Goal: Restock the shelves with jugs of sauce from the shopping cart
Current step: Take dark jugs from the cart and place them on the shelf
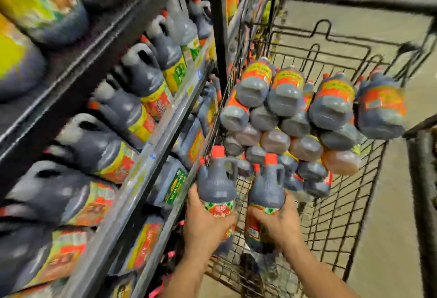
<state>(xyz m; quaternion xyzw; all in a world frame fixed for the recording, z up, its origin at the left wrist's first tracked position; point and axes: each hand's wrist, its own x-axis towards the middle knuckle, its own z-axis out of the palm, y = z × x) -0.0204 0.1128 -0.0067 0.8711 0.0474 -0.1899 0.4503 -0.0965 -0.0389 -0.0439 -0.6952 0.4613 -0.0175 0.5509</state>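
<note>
My left hand [205, 224] wrapped round label of red-capped sauce jug [216, 184], jug upright. My right hand [276, 224] grasping second jug [267, 191] same way, just beside first. I see both over near corner of wire shopping cart [343, 215]. Pile of jugs [288, 98] on sides in cart, 1 o'clock. Shelf edge [142, 174] at 9 o'clock, shelved jugs [142, 77] behind, blurred.

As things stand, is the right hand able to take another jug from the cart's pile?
Probably not: the right hand grips a red-capped jug; nothing else blocks the pile.
</note>
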